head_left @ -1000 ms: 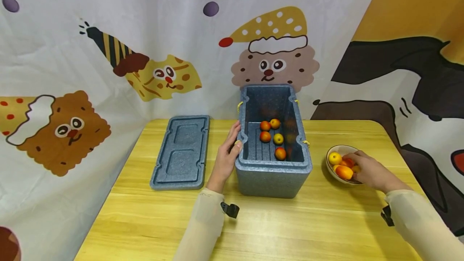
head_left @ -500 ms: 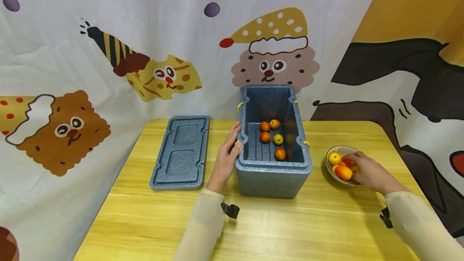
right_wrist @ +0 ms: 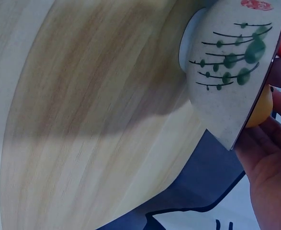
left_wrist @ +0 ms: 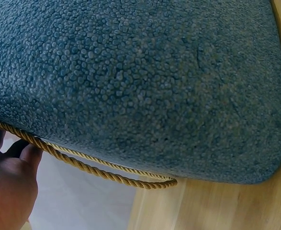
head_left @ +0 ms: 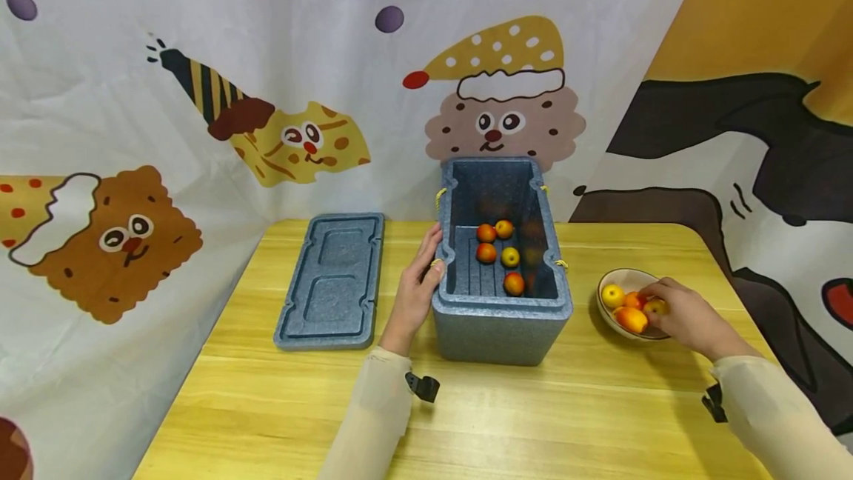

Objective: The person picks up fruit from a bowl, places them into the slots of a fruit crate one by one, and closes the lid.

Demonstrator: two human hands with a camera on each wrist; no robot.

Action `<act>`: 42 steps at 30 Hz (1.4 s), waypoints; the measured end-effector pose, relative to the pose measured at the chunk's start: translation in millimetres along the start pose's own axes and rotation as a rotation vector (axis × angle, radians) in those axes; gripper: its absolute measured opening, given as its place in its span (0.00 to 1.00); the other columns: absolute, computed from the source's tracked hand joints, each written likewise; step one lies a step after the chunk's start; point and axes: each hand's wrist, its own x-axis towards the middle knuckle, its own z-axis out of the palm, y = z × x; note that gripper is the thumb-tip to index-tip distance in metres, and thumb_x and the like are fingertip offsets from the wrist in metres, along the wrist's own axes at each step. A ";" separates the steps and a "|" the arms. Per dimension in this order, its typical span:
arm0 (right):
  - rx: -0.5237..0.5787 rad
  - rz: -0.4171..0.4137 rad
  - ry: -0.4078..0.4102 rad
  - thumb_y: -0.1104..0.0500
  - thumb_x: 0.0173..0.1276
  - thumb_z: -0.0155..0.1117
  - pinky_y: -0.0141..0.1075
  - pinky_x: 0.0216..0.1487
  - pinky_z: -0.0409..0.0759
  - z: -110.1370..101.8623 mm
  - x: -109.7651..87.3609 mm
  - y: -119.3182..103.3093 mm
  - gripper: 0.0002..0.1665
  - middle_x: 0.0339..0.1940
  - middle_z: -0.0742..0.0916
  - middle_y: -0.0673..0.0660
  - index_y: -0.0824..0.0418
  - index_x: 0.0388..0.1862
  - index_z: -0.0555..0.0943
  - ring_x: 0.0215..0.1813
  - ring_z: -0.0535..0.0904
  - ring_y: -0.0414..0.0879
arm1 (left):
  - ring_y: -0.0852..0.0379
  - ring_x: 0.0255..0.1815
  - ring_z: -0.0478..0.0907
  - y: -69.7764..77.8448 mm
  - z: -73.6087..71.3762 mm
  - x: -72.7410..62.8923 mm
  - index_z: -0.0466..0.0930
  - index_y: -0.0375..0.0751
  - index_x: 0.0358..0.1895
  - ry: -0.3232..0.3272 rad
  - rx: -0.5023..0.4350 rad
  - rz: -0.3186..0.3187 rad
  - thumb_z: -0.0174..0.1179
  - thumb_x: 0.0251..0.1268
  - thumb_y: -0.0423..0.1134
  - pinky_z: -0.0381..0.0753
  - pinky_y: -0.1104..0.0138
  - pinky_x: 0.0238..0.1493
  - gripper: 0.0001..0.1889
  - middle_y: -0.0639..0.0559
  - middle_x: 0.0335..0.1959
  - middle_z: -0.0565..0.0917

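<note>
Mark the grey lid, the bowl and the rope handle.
Grey lid (head_left: 335, 270), head view: ridge between its two recesses.
Bowl (right_wrist: 229, 72), right wrist view: its painted outer wall.
Rope handle (left_wrist: 85, 166), left wrist view: its lower strand.

Centre of frame, I log a mottled blue-grey box (head_left: 492, 338), golden rope (left_wrist: 106, 176); red-orange and yellow fruit (head_left: 486, 252). Right of frame: cream, dark-rimmed bowl (right_wrist: 217, 103), green sprigs, red mark. Worktop (head_left: 520, 421) yellow, wood-grained. Backdrop (head_left: 300, 35) white, cartoon-printed.
</note>
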 end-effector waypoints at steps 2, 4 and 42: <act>0.001 -0.009 0.019 0.68 0.58 0.69 0.65 0.51 0.71 0.0 -0.7 0.3 0.17 0.45 0.79 0.69 0.73 0.46 0.80 0.47 0.75 0.70 | 0.35 0.76 0.48 0.1 -0.2 0.0 0.58 0.17 0.69 -0.003 0.002 0.003 0.44 0.69 0.24 0.51 0.61 0.72 0.26 0.26 0.73 0.55; 0.005 -0.017 0.040 0.67 0.59 0.69 0.65 0.50 0.71 0.1 -1.2 0.3 0.15 0.44 0.80 0.68 0.72 0.44 0.81 0.47 0.76 0.69 | 0.35 0.76 0.48 0.0 -0.3 0.0 0.58 0.17 0.69 -0.005 0.004 0.004 0.44 0.70 0.24 0.51 0.61 0.72 0.26 0.26 0.73 0.55; 0.215 0.082 0.300 0.51 0.69 0.66 0.64 0.52 0.72 -34.4 13.4 -32.3 0.24 0.53 0.76 0.68 0.70 0.52 0.78 0.54 0.71 0.66 | 0.36 0.76 0.48 0.4 0.3 -1.0 0.57 0.17 0.69 -0.003 -0.007 0.002 0.44 0.70 0.24 0.51 0.59 0.72 0.26 0.27 0.73 0.55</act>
